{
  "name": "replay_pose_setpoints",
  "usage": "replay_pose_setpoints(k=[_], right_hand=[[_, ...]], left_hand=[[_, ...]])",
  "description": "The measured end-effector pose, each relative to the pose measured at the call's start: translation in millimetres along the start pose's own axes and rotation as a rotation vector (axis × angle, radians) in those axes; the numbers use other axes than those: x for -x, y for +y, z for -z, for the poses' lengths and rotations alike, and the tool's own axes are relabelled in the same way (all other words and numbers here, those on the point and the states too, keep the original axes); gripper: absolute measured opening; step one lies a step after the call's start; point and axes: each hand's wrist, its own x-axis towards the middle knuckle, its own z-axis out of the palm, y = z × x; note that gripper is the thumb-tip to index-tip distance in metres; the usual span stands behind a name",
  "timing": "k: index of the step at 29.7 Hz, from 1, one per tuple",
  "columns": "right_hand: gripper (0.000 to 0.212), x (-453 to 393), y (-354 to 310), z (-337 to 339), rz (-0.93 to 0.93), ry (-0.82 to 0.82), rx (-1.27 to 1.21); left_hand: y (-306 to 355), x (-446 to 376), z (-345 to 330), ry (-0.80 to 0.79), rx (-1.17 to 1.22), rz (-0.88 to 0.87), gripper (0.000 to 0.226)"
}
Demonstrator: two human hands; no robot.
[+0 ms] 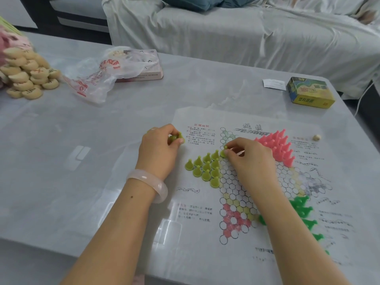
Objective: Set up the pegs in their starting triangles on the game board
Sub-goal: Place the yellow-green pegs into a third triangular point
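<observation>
A paper game board (242,190) with a star of printed circles lies on the table. Several olive-green pegs (206,168) stand in its left triangle. Pink pegs (280,146) fill the far right triangle, and bright green pegs (304,210) stand at the near right, partly hidden by my right forearm. My right hand (249,161) pinches one olive peg (224,152) at the top corner of the olive triangle. My left hand (160,149), just left of the board, grips olive pegs (174,138) in curled fingers.
A pile of round wooden game discs (28,76) sits at the far left, beside a crumpled plastic bag (98,79) over a flat box. A yellow-green box (310,92) and paper slip stand far right. A small die (316,137) lies on the board. A covered sofa (226,31) is behind.
</observation>
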Motion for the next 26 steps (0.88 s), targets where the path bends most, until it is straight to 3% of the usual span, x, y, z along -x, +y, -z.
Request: replay_pose_setpoints(k=[11, 16, 20, 22, 26], right_hand=[[0.018, 1, 3, -5, 0.046, 0.007, 0.092], [0.027, 6, -5, 9, 0.101, 0.059, 0.04], [0.016, 19, -29, 24, 0.199, -0.014, -0.331], [0.015, 25, -38, 24, 0.215, -0.093, -0.455], [0.01, 30, -41, 16, 0.182, -0.155, -0.526]], left_hand=[[6, 5, 10, -0.01, 0.103, -0.013, 0.004], [19, 13, 14, -0.159, 0.516, 0.15, 0.007], [27, 20, 21, -0.364, 0.962, 0.332, 0.004], [28, 23, 23, -0.398, 0.948, 0.329, 0.003], [30, 30, 20, -0.329, 0.67, 0.187, 0.003]])
